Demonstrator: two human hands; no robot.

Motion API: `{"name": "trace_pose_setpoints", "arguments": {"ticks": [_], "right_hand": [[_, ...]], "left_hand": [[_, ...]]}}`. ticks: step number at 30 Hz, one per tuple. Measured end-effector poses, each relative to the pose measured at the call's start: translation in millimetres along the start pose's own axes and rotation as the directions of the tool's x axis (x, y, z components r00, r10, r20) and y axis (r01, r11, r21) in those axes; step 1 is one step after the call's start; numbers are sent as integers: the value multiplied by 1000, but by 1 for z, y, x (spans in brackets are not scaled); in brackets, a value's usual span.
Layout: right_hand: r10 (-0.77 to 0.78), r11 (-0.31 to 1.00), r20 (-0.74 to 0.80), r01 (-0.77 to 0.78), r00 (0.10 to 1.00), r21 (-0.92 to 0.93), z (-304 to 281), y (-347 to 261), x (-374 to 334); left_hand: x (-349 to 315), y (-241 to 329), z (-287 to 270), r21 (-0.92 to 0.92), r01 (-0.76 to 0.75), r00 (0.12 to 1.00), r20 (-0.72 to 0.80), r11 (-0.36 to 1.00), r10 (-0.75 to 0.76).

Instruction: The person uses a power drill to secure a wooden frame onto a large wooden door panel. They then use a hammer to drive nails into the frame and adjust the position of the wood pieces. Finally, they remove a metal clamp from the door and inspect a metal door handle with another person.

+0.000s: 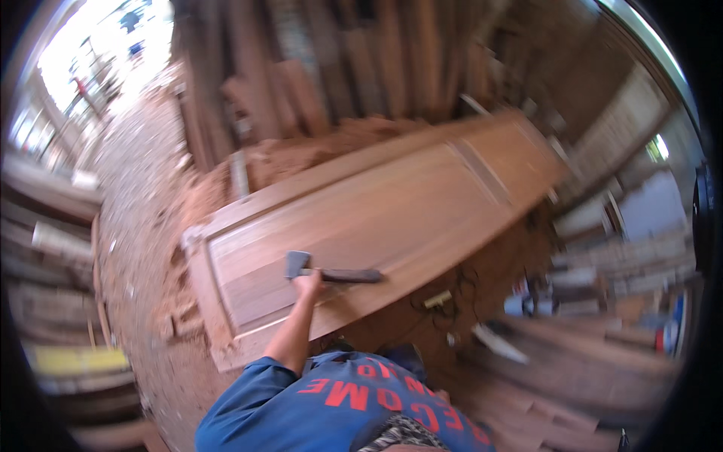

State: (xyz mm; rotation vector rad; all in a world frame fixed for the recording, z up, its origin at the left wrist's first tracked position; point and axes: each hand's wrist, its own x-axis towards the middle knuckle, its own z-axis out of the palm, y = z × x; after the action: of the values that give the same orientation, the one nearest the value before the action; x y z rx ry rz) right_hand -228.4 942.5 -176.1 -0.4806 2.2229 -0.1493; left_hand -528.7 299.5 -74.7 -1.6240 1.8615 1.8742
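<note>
My left hand (308, 282) is closed around a hatchet (354, 276), close to its grey metal head. The dark handle points to the right, over the near edge of a panelled wooden door (354, 218). The door lies flat and slanted before me, with a raised frame around a long panel and a smaller panel at its far right end. Whether the hatchet touches the door I cannot tell. My right hand does not show; the blue shirt fills the lower middle.
Reddish sawdust (290, 162) is heaped behind the door, where tall planks (361, 64) lean. Stacked timber (49, 301) lines the left side, and more boards (587, 361) lie at the right. Below the door's near edge are a pale block (437, 300) and dark cords. Much is blurred.
</note>
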Motion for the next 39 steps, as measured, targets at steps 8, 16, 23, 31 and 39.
{"name": "trace_pose_setpoints", "arguments": {"ticks": [8, 16, 23, 31, 39], "right_hand": [[489, 469, 51, -312, 871, 827, 21, -36, 7], [709, 161, -1, -160, 705, 974, -126, 91, 40], [795, -263, 207, 15, 570, 965, -173, 214, -12], [787, -218, 292, -198, 544, 956, -133, 230, 9], [660, -591, 366, 152, 656, 793, -148, 220, 19]], "left_hand": [[48, 49, 88, -143, -114, 990, 66, 983, 124], [83, 36, 145, 239, -660, 715, -88, 712, 693], [-194, 34, 304, 553, -822, 465, 513, 136, 722], [-255, 60, 453, 459, -859, 328, 834, -228, 443], [-255, 73, 520, 559, -759, 440, 818, -333, 370]]}}
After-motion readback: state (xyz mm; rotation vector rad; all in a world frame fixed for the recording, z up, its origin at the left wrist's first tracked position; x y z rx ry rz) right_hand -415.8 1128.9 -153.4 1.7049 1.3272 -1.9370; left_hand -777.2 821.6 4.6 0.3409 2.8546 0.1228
